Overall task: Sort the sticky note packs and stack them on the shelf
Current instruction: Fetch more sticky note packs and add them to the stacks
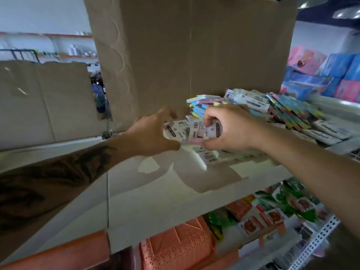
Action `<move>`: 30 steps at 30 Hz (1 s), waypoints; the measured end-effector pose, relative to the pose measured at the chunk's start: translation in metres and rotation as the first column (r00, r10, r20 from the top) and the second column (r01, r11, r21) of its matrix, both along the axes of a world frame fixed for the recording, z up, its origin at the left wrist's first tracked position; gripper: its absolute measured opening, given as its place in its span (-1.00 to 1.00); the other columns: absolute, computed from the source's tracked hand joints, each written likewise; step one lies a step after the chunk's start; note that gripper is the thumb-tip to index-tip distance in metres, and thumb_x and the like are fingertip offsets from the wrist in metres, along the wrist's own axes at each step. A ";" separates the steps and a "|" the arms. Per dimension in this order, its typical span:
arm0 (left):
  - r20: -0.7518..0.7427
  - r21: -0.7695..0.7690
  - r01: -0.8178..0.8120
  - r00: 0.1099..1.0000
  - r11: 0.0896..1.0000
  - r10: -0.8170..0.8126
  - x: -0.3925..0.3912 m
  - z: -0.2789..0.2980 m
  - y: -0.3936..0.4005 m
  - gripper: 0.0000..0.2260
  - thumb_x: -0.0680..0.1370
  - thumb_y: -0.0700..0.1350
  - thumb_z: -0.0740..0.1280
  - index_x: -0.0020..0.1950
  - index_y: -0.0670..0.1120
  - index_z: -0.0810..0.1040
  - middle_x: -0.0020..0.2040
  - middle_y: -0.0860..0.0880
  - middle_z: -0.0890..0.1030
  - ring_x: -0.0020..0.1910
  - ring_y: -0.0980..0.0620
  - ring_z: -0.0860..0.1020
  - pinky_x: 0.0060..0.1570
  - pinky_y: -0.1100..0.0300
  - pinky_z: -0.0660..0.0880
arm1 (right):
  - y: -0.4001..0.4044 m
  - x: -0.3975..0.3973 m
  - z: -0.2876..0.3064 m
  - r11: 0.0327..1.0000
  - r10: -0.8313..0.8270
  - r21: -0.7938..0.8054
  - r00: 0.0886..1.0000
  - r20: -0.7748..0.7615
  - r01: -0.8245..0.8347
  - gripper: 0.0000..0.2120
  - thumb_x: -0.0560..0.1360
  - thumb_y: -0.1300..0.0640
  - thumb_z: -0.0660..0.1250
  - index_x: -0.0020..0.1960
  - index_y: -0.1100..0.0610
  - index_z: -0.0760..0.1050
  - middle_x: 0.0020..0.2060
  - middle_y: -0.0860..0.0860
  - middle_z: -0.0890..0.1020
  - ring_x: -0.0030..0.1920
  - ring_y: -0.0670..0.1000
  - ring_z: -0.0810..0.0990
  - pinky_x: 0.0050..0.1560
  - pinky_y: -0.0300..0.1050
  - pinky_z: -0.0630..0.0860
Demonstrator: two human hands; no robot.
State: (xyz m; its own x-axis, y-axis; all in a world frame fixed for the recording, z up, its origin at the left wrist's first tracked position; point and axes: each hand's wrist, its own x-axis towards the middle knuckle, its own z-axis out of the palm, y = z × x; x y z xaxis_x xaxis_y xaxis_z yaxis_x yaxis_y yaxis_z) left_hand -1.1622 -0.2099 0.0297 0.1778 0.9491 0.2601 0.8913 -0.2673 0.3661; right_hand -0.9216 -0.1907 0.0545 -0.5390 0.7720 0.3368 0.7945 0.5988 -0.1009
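Note:
Both of my hands meet over the white shelf (155,191) in front of a tall cardboard box (185,55). My right hand (228,129) grips a sticky note pack (196,131) with a white label, thumb below and fingers curled over its top. My left hand (153,133) holds the left end of a second white pack (174,130), thumb under it and fingers spread behind. More white packs (206,155) lie under the hands on the shelf. A loose pile of pastel sticky note packs (288,112) spreads behind and to the right of my right hand.
A lower cardboard box (44,102) stands on the shelf at the left. Below the shelf are orange perforated baskets (175,248) and colourful packaged goods (272,209). Blue and pink packages (321,76) sit at the far right.

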 end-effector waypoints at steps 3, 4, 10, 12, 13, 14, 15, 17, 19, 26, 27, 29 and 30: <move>-0.011 -0.010 -0.115 0.993 0.993 0.115 -0.027 0.001 -0.038 -0.42 0.39 0.08 0.60 0.20 0.23 0.28 0.12 0.10 0.62 0.01 0.00 0.64 -0.02 0.04 0.64 | -0.005 -0.026 -0.004 0.993 0.115 0.018 0.993 0.016 -0.115 -0.51 0.20 -0.44 0.36 -0.10 -0.14 0.36 -0.19 -0.18 0.53 -0.10 -0.02 0.50 -0.05 0.01 0.34; -0.010 0.001 -0.159 0.987 0.987 0.159 -0.037 -0.001 -0.051 -0.43 0.38 0.07 0.60 0.19 0.23 0.29 0.14 0.09 0.63 0.02 0.00 0.64 -0.02 0.04 0.64 | -0.008 -0.036 -0.006 0.987 0.161 0.005 0.987 0.009 -0.161 -0.49 0.17 -0.46 0.32 -0.08 -0.14 0.37 -0.18 -0.18 0.53 -0.10 -0.03 0.51 -0.05 0.01 0.37; 0.062 -0.057 -0.377 0.923 0.925 0.380 -0.102 -0.012 -0.141 -0.49 0.39 0.03 0.61 0.18 0.20 0.37 0.07 0.13 0.63 -0.06 0.16 0.60 -0.19 0.19 0.56 | -0.032 -0.107 -0.020 0.926 0.373 -0.059 0.927 -0.022 -0.374 -0.40 0.17 -0.52 0.30 0.04 -0.15 0.44 -0.10 -0.20 0.57 -0.04 -0.03 0.53 0.04 0.02 0.38; 0.080 -0.055 -0.444 0.891 0.895 0.447 -0.124 -0.015 -0.170 -0.49 0.36 0.05 0.62 0.16 0.19 0.41 0.04 0.11 0.65 -0.07 0.08 0.61 -0.10 0.11 0.56 | -0.044 -0.133 -0.022 0.898 0.425 -0.117 0.905 -0.015 -0.424 -0.39 0.20 -0.52 0.30 0.08 -0.15 0.45 -0.05 -0.21 0.56 -0.01 -0.04 0.52 0.07 0.02 0.35; 0.092 -0.054 -0.471 0.876 0.881 0.474 -0.135 -0.017 -0.184 -0.49 0.35 0.06 0.62 0.15 0.18 0.42 0.02 0.11 0.65 -0.06 0.03 0.61 -0.05 0.08 0.56 | -0.050 -0.147 -0.023 0.886 0.445 -0.144 0.896 -0.002 -0.440 -0.40 0.23 -0.50 0.31 0.12 -0.16 0.45 -0.03 -0.20 0.55 0.01 -0.04 0.51 0.10 0.03 0.34; 0.100 -0.053 -0.494 0.862 0.868 0.497 -0.148 -0.018 -0.198 -0.49 0.34 0.06 0.63 0.15 0.16 0.43 0.01 0.11 0.64 -0.06 0.00 0.61 -0.04 0.09 0.56 | -0.057 -0.162 -0.024 0.875 0.465 -0.159 0.885 0.015 -0.457 -0.42 0.27 -0.47 0.33 0.15 -0.17 0.45 -0.01 -0.18 0.55 0.04 -0.03 0.50 0.13 0.04 0.34; 0.103 -0.059 -0.514 0.850 0.856 0.517 -0.160 -0.020 -0.211 -0.50 0.35 0.04 0.63 0.15 0.14 0.44 0.00 0.12 0.64 -0.06 0.01 0.62 -0.03 0.11 0.55 | -0.063 -0.177 -0.026 0.868 0.479 -0.169 0.877 0.033 -0.468 -0.44 0.30 -0.44 0.35 0.19 -0.19 0.44 0.02 -0.16 0.55 0.06 -0.01 0.51 0.18 0.05 0.34; 0.088 -0.083 -0.540 0.833 0.837 0.546 -0.188 -0.024 -0.235 -0.51 0.37 0.01 0.62 0.17 0.15 0.43 0.01 0.13 0.65 -0.06 0.05 0.63 -0.01 0.08 0.58 | -0.077 -0.208 -0.029 0.854 0.506 -0.175 0.860 0.062 -0.490 -0.40 0.30 -0.43 0.37 0.27 -0.22 0.44 0.10 -0.15 0.57 0.14 0.00 0.51 0.26 0.05 0.33; 0.065 -0.090 -0.559 0.823 0.824 0.565 -0.219 -0.030 -0.256 -0.51 0.38 0.03 0.62 0.17 0.18 0.42 0.03 0.12 0.66 -0.03 0.04 0.64 0.01 0.03 0.60 | -0.091 -0.241 -0.032 0.843 0.526 -0.169 0.848 0.068 -0.510 -0.26 0.21 -0.53 0.26 0.31 -0.23 0.45 0.15 -0.18 0.58 0.20 -0.01 0.51 0.29 0.05 0.32; -0.145 -0.043 -0.654 0.752 0.756 0.643 -0.314 -0.036 -0.309 -0.38 0.23 0.52 0.38 0.19 0.31 0.38 0.12 0.14 0.59 0.02 0.04 0.54 -0.02 0.07 0.51 | -0.131 -0.338 -0.043 0.836 0.534 -0.224 0.836 0.125 -0.501 -0.33 0.28 -0.64 0.22 0.23 -0.29 0.47 0.13 -0.20 0.57 0.20 -0.04 0.50 0.35 0.09 0.34; -0.212 -0.034 -0.659 0.739 0.751 0.639 -0.322 -0.035 -0.313 -0.31 0.21 0.60 0.34 0.23 0.32 0.38 0.11 0.17 0.54 0.05 0.03 0.51 -0.02 0.08 0.47 | -0.135 -0.348 -0.044 0.833 0.534 -0.248 0.835 0.134 -0.494 -0.33 0.27 -0.64 0.21 0.23 -0.30 0.46 0.12 -0.21 0.55 0.19 -0.05 0.49 0.33 0.07 0.34; -0.306 -0.047 -0.643 0.738 0.764 0.602 -0.336 -0.032 -0.317 -0.26 0.22 0.61 0.33 0.30 0.30 0.37 0.10 0.19 0.49 0.10 0.02 0.49 0.03 0.08 0.43 | -0.141 -0.364 -0.043 0.816 0.547 -0.295 0.829 0.117 -0.497 -0.37 0.27 -0.60 0.25 0.21 -0.30 0.47 0.09 -0.22 0.51 0.14 -0.09 0.48 0.28 0.04 0.36; -0.325 -0.071 -0.626 0.751 0.777 0.575 -0.345 -0.032 -0.318 -0.29 0.27 0.57 0.36 0.32 0.29 0.37 0.12 0.19 0.51 0.12 0.03 0.49 0.07 0.07 0.44 | -0.145 -0.371 -0.042 0.806 0.556 -0.306 0.825 0.098 -0.507 -0.41 0.29 -0.58 0.28 0.20 -0.29 0.48 0.09 -0.23 0.50 0.14 -0.11 0.47 0.27 0.03 0.36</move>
State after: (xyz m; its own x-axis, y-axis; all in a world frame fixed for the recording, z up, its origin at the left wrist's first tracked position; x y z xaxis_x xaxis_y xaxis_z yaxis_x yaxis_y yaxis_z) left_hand -1.5070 -0.5278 -0.0025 -0.4055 0.9062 0.1200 0.9139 0.3991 0.0741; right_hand -1.2924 -0.3362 0.0126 -0.9199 0.3910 0.0299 0.3777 0.9039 -0.2009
